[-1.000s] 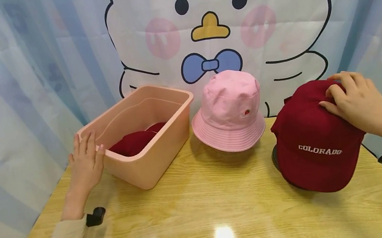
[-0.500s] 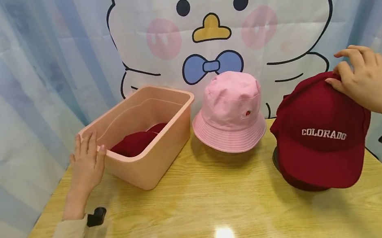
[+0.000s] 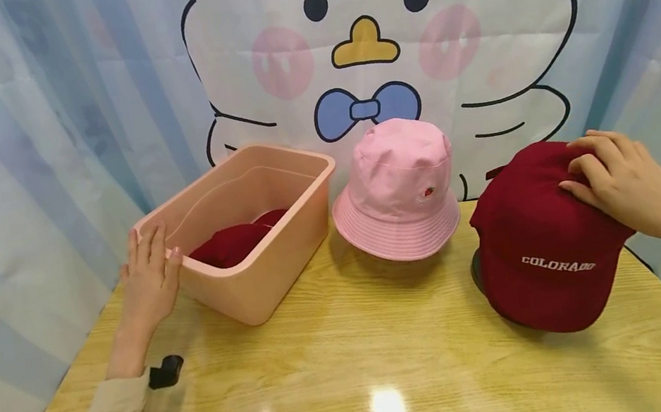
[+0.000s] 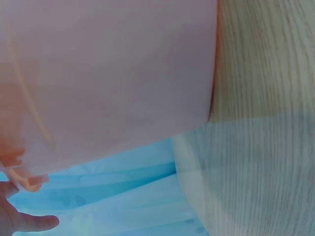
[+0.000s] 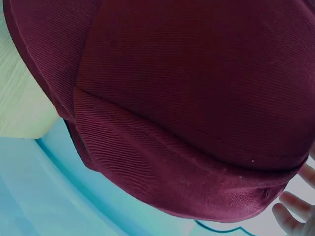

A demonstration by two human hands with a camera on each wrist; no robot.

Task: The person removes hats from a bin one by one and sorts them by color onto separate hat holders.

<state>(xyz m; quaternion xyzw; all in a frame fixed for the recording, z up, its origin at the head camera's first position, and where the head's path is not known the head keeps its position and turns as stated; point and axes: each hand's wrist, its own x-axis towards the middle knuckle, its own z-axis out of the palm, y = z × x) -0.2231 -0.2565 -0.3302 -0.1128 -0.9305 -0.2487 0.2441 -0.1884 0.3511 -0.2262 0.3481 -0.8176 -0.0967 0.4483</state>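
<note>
At the right of the head view, a dark red baseball cap (image 3: 552, 230) lettered COLORADO sits over a support whose dark base (image 3: 477, 273) peeks out. My right hand (image 3: 628, 183) grips the top of its crown, thumb on the front side. In the right wrist view the cap (image 5: 187, 88) fills most of the picture, with fingertips (image 5: 293, 211) at its edge. My left hand (image 3: 150, 283) rests with straight fingers on the near left rim of a peach plastic bin (image 3: 271, 279). Inside the bin lies another dark red cap (image 3: 230, 246), partly hidden by the wall.
A pink bucket hat (image 3: 401, 188) with a strawberry patch stands between the bin and the red cap; what holds it up is hidden. Everything stands on a glossy wooden table (image 3: 330, 377). A printed curtain (image 3: 252, 25) hangs close behind and at both sides.
Half a second ago my right hand was higher and the cap's crown raised, its brim further right. Now hand and crown are lower, the front tipped down. My left hand stays on the bin.
</note>
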